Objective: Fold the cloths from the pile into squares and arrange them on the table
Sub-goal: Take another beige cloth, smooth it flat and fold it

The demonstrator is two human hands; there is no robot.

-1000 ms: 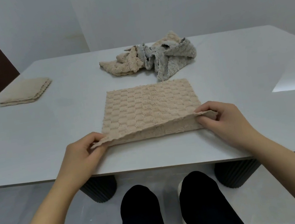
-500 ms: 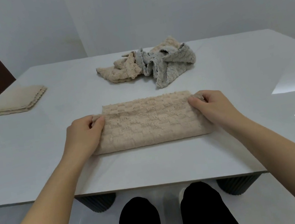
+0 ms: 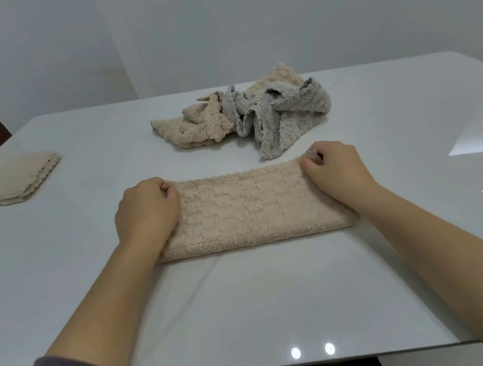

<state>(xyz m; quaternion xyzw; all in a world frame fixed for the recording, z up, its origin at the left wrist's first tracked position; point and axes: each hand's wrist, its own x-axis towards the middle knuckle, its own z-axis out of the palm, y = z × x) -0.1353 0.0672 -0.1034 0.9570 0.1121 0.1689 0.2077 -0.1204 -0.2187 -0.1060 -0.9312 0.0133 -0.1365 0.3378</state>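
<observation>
A glossy white desk [image 3: 405,251] stands before a plain pale wall; toward its front edge, midway across, lies a beige cloth [image 3: 248,210] doubled into a long strip; the left grip [image 3: 146,211] and right grip [image 3: 337,170] each pinch a far corner with curled fingers, probably to line up the layers; the unfolded pile [image 3: 254,116] lies toward the far edge; a folded cloth [image 3: 3,182] sits by the left edge, apart from the work.

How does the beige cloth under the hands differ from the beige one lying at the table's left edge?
Shape: the cloth under the hands is a long rectangle; the left cloth is a squarish, layered stack. Handling: the left hand and right hand pinch far corners of the cloth under the hands; the left cloth lies untouched. Both are beige, textured, flat on the table.
</observation>
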